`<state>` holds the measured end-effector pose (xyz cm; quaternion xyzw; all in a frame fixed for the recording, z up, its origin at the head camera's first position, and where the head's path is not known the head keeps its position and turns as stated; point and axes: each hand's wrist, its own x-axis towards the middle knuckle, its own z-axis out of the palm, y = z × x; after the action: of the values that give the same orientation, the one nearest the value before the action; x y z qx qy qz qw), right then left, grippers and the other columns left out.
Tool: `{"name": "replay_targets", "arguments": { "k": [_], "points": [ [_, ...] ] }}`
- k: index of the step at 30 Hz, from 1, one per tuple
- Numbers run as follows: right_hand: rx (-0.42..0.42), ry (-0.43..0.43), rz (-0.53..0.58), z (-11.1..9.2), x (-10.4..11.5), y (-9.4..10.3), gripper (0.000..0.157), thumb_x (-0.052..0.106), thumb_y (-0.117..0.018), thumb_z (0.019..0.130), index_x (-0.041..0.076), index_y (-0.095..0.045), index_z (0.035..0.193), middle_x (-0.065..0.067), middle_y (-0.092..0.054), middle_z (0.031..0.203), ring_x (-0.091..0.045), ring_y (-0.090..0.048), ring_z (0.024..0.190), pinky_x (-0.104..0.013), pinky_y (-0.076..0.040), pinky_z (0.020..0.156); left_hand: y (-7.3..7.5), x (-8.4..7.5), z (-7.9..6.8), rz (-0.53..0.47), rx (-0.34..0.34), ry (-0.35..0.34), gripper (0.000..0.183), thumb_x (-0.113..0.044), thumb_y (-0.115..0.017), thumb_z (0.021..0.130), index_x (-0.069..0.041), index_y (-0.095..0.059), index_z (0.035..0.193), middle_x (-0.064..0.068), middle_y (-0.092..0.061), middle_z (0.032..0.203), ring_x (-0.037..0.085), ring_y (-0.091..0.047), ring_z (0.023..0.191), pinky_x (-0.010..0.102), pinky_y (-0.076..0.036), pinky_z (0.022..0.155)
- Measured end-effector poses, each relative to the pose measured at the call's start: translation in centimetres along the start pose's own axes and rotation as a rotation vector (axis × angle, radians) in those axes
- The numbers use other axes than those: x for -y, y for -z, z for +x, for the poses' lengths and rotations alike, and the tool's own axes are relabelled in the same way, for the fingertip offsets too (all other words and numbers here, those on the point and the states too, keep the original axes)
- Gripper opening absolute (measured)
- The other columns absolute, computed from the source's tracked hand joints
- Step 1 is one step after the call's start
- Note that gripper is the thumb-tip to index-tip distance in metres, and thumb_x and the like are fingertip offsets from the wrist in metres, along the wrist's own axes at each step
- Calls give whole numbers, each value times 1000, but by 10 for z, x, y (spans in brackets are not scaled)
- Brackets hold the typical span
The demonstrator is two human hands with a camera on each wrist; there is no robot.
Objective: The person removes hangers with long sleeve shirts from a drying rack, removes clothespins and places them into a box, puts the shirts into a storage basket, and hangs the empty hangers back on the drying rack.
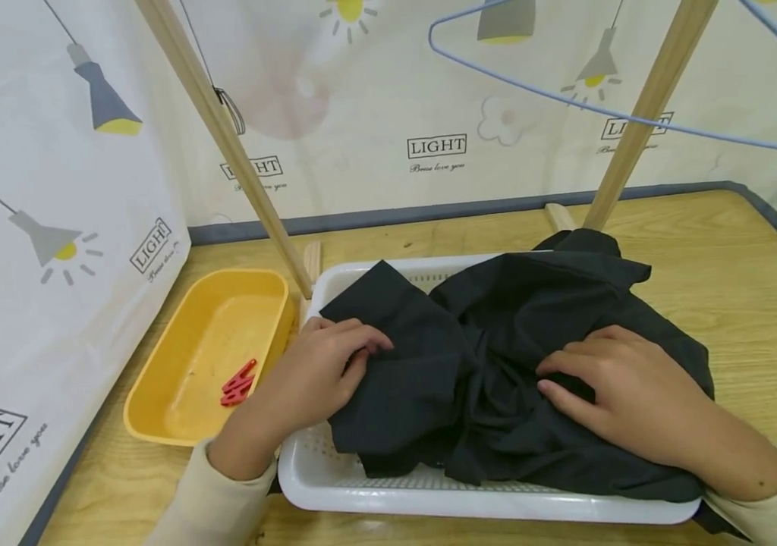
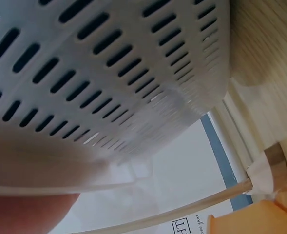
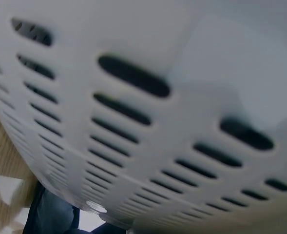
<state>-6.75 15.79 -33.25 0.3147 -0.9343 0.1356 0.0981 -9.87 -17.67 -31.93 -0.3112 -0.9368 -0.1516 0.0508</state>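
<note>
A crumpled black garment (image 1: 525, 364) fills most of a white slotted plastic basket (image 1: 361, 500) in the head view, spilling over its back and right rims. My left hand (image 1: 323, 364) lies over the basket's left side, loosely bent fingers resting on the garment's edge. My right hand (image 1: 621, 394) rests on the garment's right part, thumb and index finger close together over dark folds. In the left wrist view, the basket wall (image 2: 109, 53) fills much of the picture, with blurred skin (image 2: 26, 212) below its rim. Mostly slotted basket wall (image 3: 133, 146) shows in the right wrist view.
A yellow tray (image 1: 204, 334) with a few red clothes pegs (image 1: 238, 383) stands left of the basket. Two wooden uprights (image 1: 245, 167) (image 1: 648, 114) rise behind. A blue wire hanger (image 1: 539, 87) hangs at upper right. A printed curtain (image 1: 375, 167) borders the wooden table (image 1: 757, 303).
</note>
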Motion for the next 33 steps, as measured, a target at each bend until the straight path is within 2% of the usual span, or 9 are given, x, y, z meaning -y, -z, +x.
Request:
{"name": "replay_targets", "arguments": {
  "k": [8,12,15,18,21,25,29,33],
  "points": [
    [-26,-6,-1,0,2,3,13,31,-65,82,27,-69,94,12,-67,90,-14,-62,85,-40,-45,83,-5,1,-1,84,14,15,19,-18,-54,88,-28,-65,101,-15,-66,94,-1,-57,78,25,-38,76],
    [-122,7,25,-4,0,12,18,25,-69,78,26,-69,97,12,-65,96,-12,-61,89,-36,-47,78,-7,-1,1,105,20,14,20,-18,-53,88,-27,-65,100,-15,-67,94,-1,-57,76,24,-37,77],
    [-196,13,53,-5,-6,21,24,22,-69,77,23,-68,101,7,-61,108,-15,-57,100,-33,-43,83,-6,-2,2,104,8,13,19,-18,-53,88,-26,-66,99,-14,-67,92,-1,-56,74,24,-36,76],
    [-227,-31,81,-5,-16,27,35,19,-70,77,18,-64,112,-4,-54,124,-26,-49,112,-40,-36,91,-5,-3,2,105,6,15,19,-18,-54,87,-26,-66,99,-13,-68,92,0,-57,74,25,-37,75],
    [-233,-127,105,-4,-28,28,48,18,-69,78,18,-56,124,-13,-45,134,-38,-42,116,-53,-32,92,-6,-2,1,113,12,17,19,-19,-53,88,-26,-66,99,-14,-68,92,-1,-57,75,25,-37,76],
    [-170,-269,152,-3,-42,25,63,23,-66,83,19,-39,139,-18,-34,142,-45,-34,122,-61,-27,96,-6,0,1,121,3,15,19,-18,-53,87,-27,-66,98,-14,-67,91,-1,-57,74,25,-37,76],
    [-34,-369,185,-2,-52,21,73,32,-60,87,22,-19,147,-19,-18,150,-46,-26,130,-65,-26,95,-7,0,2,127,-2,12,19,-18,-53,87,-26,-66,98,-13,-68,91,0,-57,73,26,-38,76],
    [78,-419,198,-2,-56,18,71,40,-52,90,23,-14,148,-20,-12,151,-47,-27,130,-66,-29,91,-9,0,2,129,8,17,19,-19,-53,87,-26,-66,98,-14,-68,91,-1,-57,74,25,-37,76]
  ]
}}
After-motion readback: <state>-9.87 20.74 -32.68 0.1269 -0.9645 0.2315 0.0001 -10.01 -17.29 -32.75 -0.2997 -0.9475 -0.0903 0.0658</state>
